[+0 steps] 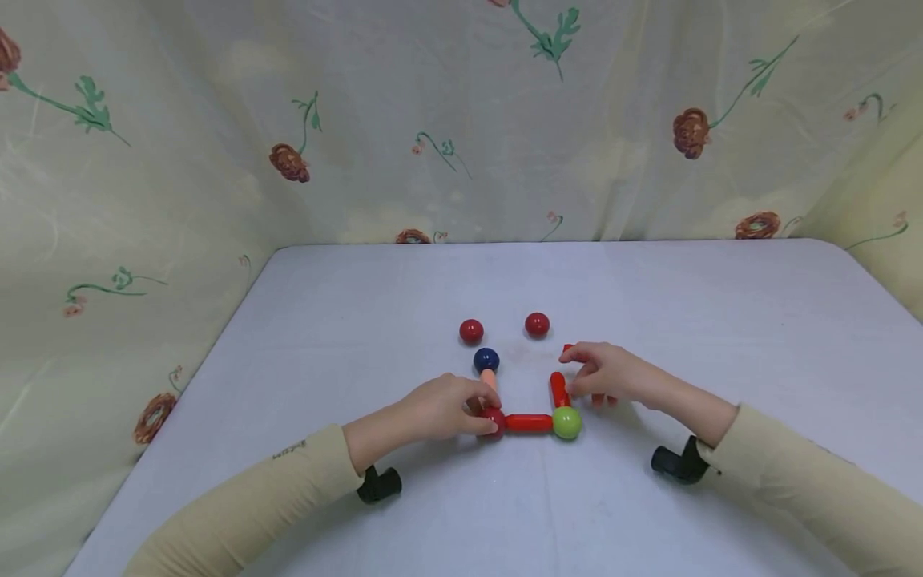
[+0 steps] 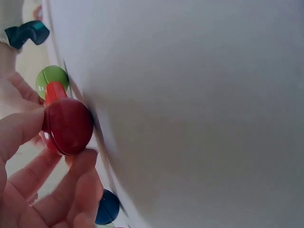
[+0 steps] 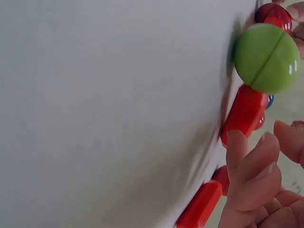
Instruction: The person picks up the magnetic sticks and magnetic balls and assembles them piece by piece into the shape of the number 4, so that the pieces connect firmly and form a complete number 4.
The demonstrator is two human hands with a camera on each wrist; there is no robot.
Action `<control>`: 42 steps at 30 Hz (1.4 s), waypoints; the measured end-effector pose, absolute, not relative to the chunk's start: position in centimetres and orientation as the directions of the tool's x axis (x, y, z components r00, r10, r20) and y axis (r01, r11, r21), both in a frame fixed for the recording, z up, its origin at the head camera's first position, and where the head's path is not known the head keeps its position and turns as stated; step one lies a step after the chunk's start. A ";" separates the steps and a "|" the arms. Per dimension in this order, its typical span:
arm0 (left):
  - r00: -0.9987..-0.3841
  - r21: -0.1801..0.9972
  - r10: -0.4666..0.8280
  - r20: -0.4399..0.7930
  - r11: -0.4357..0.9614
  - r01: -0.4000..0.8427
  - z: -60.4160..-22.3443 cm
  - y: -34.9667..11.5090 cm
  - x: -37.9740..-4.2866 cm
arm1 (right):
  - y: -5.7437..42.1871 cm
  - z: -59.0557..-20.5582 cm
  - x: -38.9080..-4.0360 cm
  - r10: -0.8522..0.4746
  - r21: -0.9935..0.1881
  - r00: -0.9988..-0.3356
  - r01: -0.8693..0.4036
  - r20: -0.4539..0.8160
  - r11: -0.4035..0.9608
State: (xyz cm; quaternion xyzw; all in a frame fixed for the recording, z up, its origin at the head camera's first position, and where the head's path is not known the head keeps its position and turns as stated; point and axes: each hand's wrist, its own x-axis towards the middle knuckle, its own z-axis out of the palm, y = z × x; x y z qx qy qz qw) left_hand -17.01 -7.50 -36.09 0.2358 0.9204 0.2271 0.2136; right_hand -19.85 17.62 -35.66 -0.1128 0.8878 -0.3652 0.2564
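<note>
My left hand (image 1: 443,407) pinches a red ball (image 2: 71,127) between thumb and fingers at the near left corner of a joined shape. From that ball a red rod (image 1: 530,423) runs right to a green ball (image 1: 567,423). A peach rod (image 1: 489,378) leads away from it to a dark blue ball (image 1: 486,359). A second red rod (image 3: 244,111) extends from the green ball away from me. My right hand (image 1: 609,373) hovers beside this rod, fingers loosely bent and a fingertip close to its far end. Another red rod (image 3: 202,206) lies loose, partly hidden by that hand in the head view.
Two loose red balls, one on the left (image 1: 472,331) and one on the right (image 1: 537,324), lie beyond the shape. The white table (image 1: 360,320) ends at a flowered curtain (image 1: 461,120). Black cameras hang under both wrists.
</note>
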 end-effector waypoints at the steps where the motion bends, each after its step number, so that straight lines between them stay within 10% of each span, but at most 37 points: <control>1: -0.802 0.508 0.532 -0.272 0.787 0.350 -36.0 -7.5 -16.9 | 17.7 -35.5 -20.0 -0.383 -0.708 -0.847 -0.010 -0.369 0.706; 13: -0.775 0.379 0.613 -0.154 0.761 0.526 -35.9 -5.4 -16.7 | 17.4 -34.0 -24.0 -0.353 -0.595 -0.921 -0.192 -0.166 0.780; 42: -0.795 0.384 0.571 -0.206 0.794 0.471 -35.9 -3.0 -16.5 | 14.5 -35.5 -27.1 -0.417 -0.480 -0.886 -0.281 -0.203 0.831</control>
